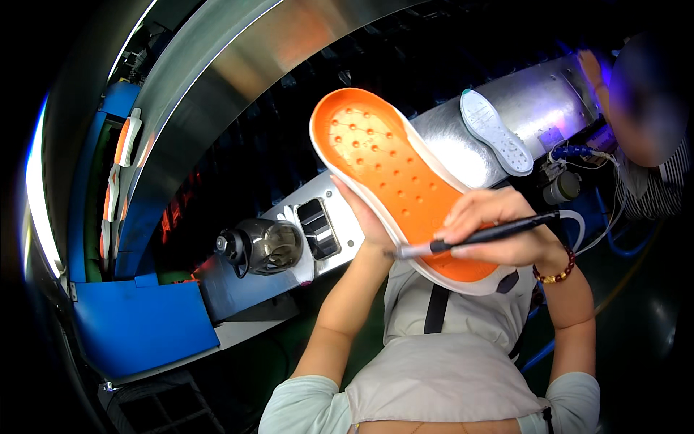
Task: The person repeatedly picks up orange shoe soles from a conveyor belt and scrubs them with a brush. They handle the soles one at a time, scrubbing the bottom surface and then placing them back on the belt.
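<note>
While the left grip (368, 215) clasps an orange-and-white shoe sole (390, 166), the right grip (507, 220) pinches a brush (477, 236).
Holding its left edge probably steadies it.

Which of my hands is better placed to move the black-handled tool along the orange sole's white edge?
Probably your right hand: it grips the black-handled tool, whose tip is near the white edge. Your left hand holds the orange sole.

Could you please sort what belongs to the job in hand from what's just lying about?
Job, judging by the hands:
- orange sole, left hand
- brush-like tool, right hand

Apparently lying about:
- dark bottle
- pale sole on the bench
</note>
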The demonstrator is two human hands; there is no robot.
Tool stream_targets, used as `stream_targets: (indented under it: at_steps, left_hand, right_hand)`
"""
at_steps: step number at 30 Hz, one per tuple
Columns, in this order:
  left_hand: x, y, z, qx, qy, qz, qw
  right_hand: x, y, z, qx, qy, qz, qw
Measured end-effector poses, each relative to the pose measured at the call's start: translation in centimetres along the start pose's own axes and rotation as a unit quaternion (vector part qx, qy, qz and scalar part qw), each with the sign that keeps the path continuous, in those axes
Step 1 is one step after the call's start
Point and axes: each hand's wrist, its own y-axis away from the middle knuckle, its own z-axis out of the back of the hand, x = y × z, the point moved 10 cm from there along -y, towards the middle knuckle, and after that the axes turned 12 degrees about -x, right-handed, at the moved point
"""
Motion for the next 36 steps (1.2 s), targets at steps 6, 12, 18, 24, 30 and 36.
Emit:
stream_targets:
  at_steps: [6, 12, 18, 24, 30, 36]
  left_hand:
    - [-2.7, -0.7, 0.4, -0.114, -0.154, -0.131, 0.973]
    - [-4.9, -0.9, -1.0, -0.087, -0.168, -0.148, 0.971]
    - [-6.5, -1.1, -1.7, -0.059, -0.205, -0.16, 0.964]
    - [-6.9, -2.0, -2.9, -0.055, -0.197, -0.168, 0.964]
    - [-7.0, -2.4, -6.6, -0.039, -0.224, -0.159, 0.961]
    - [-3.3, 2.3, -6.1, 0.135, -0.039, -0.146, 0.979]
  right_hand:
    - [-1.3, 0.1, 2.2, -0.066, -0.023, -0.001, 0.998]
    - [-1.7, 1.4, 4.1, -0.102, -0.096, -0.063, 0.988]
    - [0.0, 2.6, 1.7, 0.019, 0.03, 0.029, 0.999]
    - [-1.0, 3.0, 3.1, -0.028, 0.166, 0.042, 0.985]
    - [-2.6, 2.7, 5.2, -0.087, -0.126, -0.07, 0.986]
    - [-2.6, 1.9, 3.1, -0.202, -0.354, -0.108, 0.907]
